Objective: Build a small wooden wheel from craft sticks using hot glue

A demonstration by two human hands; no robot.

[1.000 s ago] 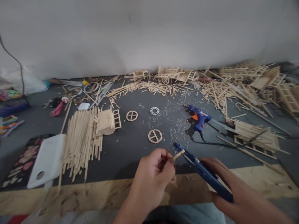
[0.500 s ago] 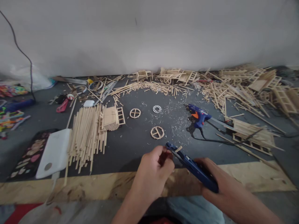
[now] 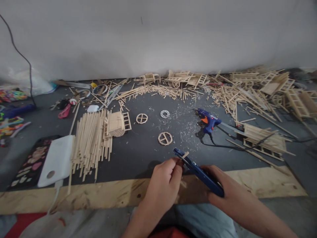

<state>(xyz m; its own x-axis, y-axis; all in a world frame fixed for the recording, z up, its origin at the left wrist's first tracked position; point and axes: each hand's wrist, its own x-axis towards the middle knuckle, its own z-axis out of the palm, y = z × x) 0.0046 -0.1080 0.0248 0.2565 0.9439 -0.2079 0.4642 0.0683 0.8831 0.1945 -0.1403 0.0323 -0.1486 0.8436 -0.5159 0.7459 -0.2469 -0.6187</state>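
My right hand (image 3: 223, 185) is wrapped round the dark blue handles of a pair of hand cutters (image 3: 200, 175), which point up and left. A short piece of wooden stick (image 3: 186, 154) lies across the cutters' jaws. At the near side of the jaws, the closed fingers of my left hand (image 3: 165, 178) pinch the stick; most of it is hidden behind them. Just beyond the tool's tip lies a spoked wooden wheel (image 3: 165, 138). Farther back are a second wooden wheel (image 3: 142, 118) and a white ring with holes (image 3: 164, 114).
On the left are a bundle of wooden sticks (image 3: 89, 142), a small wooden cart body (image 3: 117, 124) and a white power bank (image 3: 56, 162). A blue glue gun (image 3: 209, 120) with its cord lies to the right. Loose sticks (image 3: 158, 91) and small wooden carts line the wall.
Both hands and the cutters have shifted slightly left in view, with the camera moving a little too. The left fingers have closed in nearer the jaws. The wheels have not been moved.
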